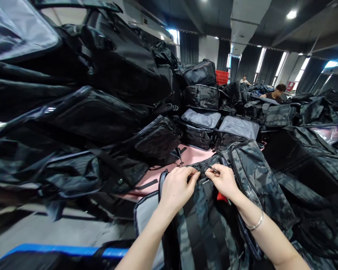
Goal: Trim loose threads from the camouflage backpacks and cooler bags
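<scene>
A dark camouflage backpack (208, 221) lies in front of me with a grey-lined flap open at its left side. My left hand (180, 185) pinches the fabric at the bag's top edge between thumb and fingers. Close by on the right, my right hand (222, 180) is closed round a small dark metal tool (213, 169), its thin tip pointing up and left toward the left hand. A silver bangle circles the right wrist. Beneath the right hand a bit of red material (222, 197) shows.
Black and camouflage bags are piled high at the left and right. Open grey-lined bags (201, 118) stand beyond a pink tabletop (190, 154). At the lower left is a blue bin edge (64, 248). Two people (275, 93) are in the background near a red crate (222, 77).
</scene>
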The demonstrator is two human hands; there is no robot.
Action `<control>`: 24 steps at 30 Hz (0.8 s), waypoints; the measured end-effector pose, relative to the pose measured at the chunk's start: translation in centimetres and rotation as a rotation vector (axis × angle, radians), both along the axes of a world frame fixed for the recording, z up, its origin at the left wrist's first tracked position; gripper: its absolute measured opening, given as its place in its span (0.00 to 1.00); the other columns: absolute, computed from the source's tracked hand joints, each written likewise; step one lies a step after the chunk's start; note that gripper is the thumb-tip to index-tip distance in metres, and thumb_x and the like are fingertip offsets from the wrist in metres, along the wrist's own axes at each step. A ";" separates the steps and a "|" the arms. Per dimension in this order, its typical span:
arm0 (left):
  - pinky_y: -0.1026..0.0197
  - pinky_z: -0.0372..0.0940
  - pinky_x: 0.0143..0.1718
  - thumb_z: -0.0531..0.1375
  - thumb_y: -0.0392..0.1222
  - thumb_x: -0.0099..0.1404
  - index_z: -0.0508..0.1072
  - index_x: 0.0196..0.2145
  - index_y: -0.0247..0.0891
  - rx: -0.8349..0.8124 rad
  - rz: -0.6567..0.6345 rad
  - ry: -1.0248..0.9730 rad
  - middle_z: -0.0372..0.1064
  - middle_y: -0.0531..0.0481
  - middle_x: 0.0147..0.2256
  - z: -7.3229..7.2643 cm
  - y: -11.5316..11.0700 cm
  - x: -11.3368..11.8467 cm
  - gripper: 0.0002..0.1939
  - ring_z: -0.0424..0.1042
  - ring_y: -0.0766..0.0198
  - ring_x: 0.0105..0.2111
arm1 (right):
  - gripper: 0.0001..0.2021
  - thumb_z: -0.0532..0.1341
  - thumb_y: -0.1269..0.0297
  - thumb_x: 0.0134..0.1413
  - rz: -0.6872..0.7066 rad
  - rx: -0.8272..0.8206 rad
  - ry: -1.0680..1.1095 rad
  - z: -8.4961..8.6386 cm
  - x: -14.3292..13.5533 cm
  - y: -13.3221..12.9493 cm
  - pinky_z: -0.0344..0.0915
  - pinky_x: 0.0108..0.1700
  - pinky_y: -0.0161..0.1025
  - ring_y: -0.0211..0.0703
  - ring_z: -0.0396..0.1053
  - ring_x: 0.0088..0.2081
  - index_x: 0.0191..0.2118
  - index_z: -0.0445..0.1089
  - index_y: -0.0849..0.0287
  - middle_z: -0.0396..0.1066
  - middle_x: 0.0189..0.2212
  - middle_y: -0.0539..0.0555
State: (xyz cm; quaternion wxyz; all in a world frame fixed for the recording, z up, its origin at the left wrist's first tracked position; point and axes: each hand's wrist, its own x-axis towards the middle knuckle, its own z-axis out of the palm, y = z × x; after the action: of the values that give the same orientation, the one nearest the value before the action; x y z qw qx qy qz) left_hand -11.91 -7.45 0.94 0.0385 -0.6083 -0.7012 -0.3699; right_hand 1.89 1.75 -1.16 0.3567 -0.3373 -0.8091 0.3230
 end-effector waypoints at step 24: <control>0.43 0.59 0.52 0.47 0.52 0.64 0.67 0.46 0.35 -0.002 0.003 0.217 0.66 0.34 0.49 -9.6 -1.1 -2.9 0.22 0.62 0.46 0.53 | 0.12 0.57 0.60 0.52 -0.347 -0.129 -0.129 -7.9 18.3 0.0 0.68 0.44 0.44 0.46 0.73 0.39 0.39 0.75 0.55 0.76 0.38 0.54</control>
State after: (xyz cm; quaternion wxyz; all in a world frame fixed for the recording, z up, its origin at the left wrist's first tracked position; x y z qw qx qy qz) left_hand -14.80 -8.56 -8.64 0.1140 -0.6436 -0.6944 -0.3010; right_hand 20.19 1.75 -9.07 0.3321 -0.5141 -0.7375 0.2856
